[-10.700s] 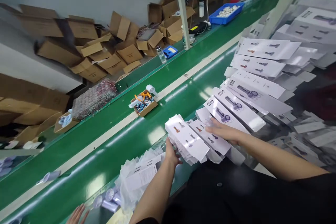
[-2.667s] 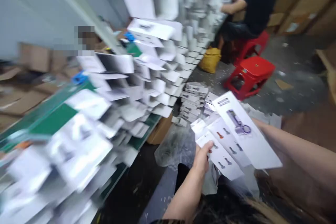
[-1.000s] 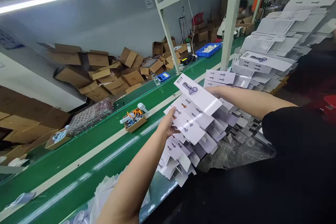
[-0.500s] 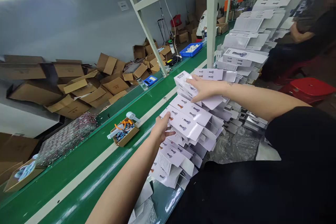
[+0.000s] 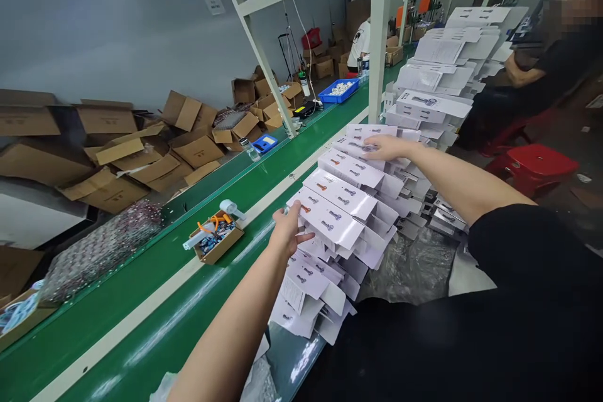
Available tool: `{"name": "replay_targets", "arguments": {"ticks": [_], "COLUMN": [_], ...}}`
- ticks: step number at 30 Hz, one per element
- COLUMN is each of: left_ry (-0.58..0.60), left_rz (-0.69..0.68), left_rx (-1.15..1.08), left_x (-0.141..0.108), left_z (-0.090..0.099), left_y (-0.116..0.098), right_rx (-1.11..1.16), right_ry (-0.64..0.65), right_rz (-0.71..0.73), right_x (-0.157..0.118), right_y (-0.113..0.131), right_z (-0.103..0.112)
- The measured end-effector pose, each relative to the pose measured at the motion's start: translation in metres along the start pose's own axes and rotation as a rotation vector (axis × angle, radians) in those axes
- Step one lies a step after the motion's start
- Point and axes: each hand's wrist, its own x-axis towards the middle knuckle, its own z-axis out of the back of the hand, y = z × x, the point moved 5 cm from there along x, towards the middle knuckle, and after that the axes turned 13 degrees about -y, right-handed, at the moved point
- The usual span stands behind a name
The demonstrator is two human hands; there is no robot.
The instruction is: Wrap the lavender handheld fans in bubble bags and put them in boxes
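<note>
White cartons printed with pictures of small handheld gadgets lie in overlapping, leaning rows. At the near row, my left hand (image 5: 286, 231) rests against the left edge of a carton (image 5: 330, 217), thumb by its top and fingers apart. My right hand (image 5: 389, 147) lies over a carton (image 5: 358, 149) farther back, fingers stretched out; its fingertips touch the top face. Between my hands another carton (image 5: 351, 166) shows its printed top. Loose flaps stick out on the right side of the rows. The undersides of the cartons are hidden.
A green conveyor (image 5: 155, 320) runs along the left, with a small cardboard box (image 5: 221, 246) of colourful parts on it. A white post (image 5: 380, 38) rises beyond the cartons. More cartons (image 5: 438, 75) are piled behind. A person sits at right near a red stool (image 5: 541, 163).
My right hand has moved back and right, off the tilted carton it pressed, and the cartons there now lie flatter. My left hand has stayed nearly in place.
</note>
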Motion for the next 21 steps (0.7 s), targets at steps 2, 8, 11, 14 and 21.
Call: {"name": "replay_targets", "arguments": {"ticks": [2,8,11,14,21], "left_ry": [-0.01,-0.077,-0.123,-0.156,-0.181], "left_rz": [-0.025,-0.07,-0.101,-0.13,-0.23], "left_rx": [-0.022,-0.167,-0.223,-0.21,-0.15], "left_x": [0.001,0.002,0.0,-0.006,-0.051], "left_z": [0.0,0.003,0.007,0.026,0.147], "left_y": [-0.001,-0.014,-0.023,-0.027,0.003], "right_rx": [-0.007,-0.005,-0.102,-0.182,-0.207], "right_ry": [-0.07,-0.067,0.089,0.105,-0.032], "right_rz": [-0.023,0.506,0.732,0.759,0.684], "right_x": [-0.008,-0.092,-0.129,-0.132,-0.113], "right_y": [0.008,0.102,0.133,0.135,0.138], "right_z": [-0.002,-0.013,-0.05,-0.081,-0.096]}}
